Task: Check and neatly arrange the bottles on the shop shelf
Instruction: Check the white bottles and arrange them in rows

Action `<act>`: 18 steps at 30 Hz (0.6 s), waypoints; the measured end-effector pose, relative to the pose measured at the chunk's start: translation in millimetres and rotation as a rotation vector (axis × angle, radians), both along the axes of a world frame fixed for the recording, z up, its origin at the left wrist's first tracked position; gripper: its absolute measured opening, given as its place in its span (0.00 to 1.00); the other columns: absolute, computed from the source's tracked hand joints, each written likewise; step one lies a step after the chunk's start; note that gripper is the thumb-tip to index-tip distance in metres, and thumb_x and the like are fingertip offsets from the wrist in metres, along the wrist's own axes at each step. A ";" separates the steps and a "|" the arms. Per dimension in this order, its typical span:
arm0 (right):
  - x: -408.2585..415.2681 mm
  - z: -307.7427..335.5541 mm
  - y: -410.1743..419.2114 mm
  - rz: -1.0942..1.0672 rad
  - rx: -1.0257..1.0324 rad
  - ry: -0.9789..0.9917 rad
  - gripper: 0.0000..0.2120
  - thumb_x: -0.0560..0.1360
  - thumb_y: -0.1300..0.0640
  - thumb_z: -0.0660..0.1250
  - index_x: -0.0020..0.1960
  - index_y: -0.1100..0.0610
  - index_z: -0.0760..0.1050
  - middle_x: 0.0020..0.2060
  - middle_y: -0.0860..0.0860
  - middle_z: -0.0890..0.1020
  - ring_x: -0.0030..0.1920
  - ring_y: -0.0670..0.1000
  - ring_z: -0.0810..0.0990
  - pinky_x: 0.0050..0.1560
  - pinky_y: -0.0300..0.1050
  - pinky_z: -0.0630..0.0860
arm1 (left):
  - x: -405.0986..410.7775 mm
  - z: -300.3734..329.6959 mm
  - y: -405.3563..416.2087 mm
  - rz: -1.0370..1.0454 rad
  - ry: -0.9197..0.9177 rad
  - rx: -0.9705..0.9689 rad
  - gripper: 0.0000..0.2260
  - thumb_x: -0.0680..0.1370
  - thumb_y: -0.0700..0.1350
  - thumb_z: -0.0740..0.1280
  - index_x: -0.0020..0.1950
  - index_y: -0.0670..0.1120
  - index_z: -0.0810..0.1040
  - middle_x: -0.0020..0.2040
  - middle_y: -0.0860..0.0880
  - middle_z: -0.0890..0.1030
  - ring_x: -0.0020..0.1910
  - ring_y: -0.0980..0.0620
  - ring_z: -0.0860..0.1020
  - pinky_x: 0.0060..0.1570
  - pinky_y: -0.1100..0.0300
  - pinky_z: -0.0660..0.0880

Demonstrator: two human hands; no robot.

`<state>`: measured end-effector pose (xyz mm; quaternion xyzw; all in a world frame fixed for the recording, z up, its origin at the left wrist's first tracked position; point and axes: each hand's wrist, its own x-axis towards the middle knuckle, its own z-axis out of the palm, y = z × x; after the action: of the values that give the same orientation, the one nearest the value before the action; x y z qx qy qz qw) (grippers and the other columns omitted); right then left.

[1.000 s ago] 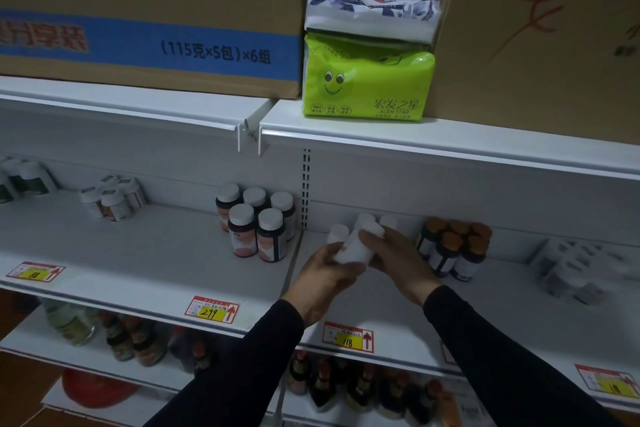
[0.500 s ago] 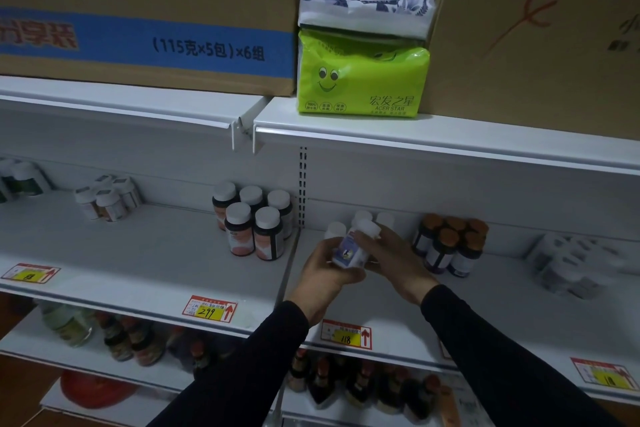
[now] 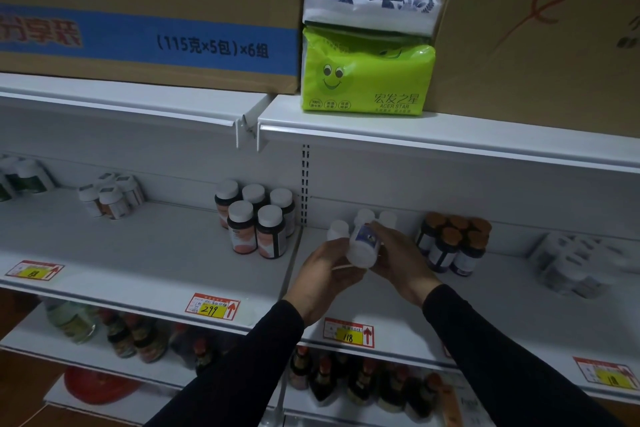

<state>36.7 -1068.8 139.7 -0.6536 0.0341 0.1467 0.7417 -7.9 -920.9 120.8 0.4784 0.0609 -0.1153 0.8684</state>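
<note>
I hold a small white bottle point(image 3: 362, 246) with a blue label tilted above the middle shelf point(image 3: 166, 263); its wide end points toward me. My left hand point(image 3: 323, 274) grips it from below and left, and my right hand point(image 3: 398, 258) grips it from the right. Just behind stand three more white bottles point(image 3: 337, 229). Dark bottles with white caps point(image 3: 258, 218) stand to the left. Dark bottles with orange caps point(image 3: 453, 243) stand to the right.
White bottles point(image 3: 110, 194) and green-labelled ones point(image 3: 24, 177) sit farther left, wrapped white packs point(image 3: 571, 263) far right. Price tags 299 point(image 3: 213, 307) and 118 point(image 3: 348, 333) line the shelf edge. Cardboard boxes and a green tissue pack point(image 3: 367, 80) fill the top shelf; dark bottles fill the shelf below.
The white bottle has turned in my hands, so its blue label now shows and its wide end faces me. Both hands stay at the same spot above the shelf.
</note>
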 end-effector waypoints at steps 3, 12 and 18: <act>0.6 2.7 0.6 -0.044 0.004 0.100 0.15 0.80 0.45 0.63 0.55 0.55 0.79 0.47 0.57 0.85 0.48 0.55 0.83 0.48 0.47 0.81 | 1.3 1.4 -0.2 0.018 0.029 -0.049 0.14 0.82 0.48 0.61 0.61 0.40 0.77 0.52 0.38 0.84 0.52 0.42 0.82 0.53 0.52 0.78; 1.6 -1.8 -1.9 -0.034 0.006 0.231 0.25 0.77 0.36 0.61 0.54 0.58 0.78 0.40 0.57 0.83 0.39 0.52 0.81 0.40 0.42 0.75 | 1.8 4.3 -2.0 0.042 0.048 -0.082 0.20 0.83 0.51 0.59 0.67 0.38 0.73 0.46 0.35 0.83 0.46 0.41 0.83 0.44 0.54 0.80; 1.2 -0.1 -2.8 -0.005 -0.023 0.190 0.25 0.77 0.37 0.62 0.58 0.58 0.78 0.46 0.58 0.84 0.43 0.53 0.82 0.42 0.43 0.77 | 3.5 1.3 -1.7 0.014 0.013 0.021 0.19 0.83 0.53 0.59 0.65 0.41 0.74 0.45 0.39 0.84 0.45 0.42 0.83 0.45 0.53 0.79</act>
<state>37.9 -1071.6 139.5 -0.6453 0.1077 0.2056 0.7279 -4.3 -922.5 122.1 0.4864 0.0709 -0.1117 0.8636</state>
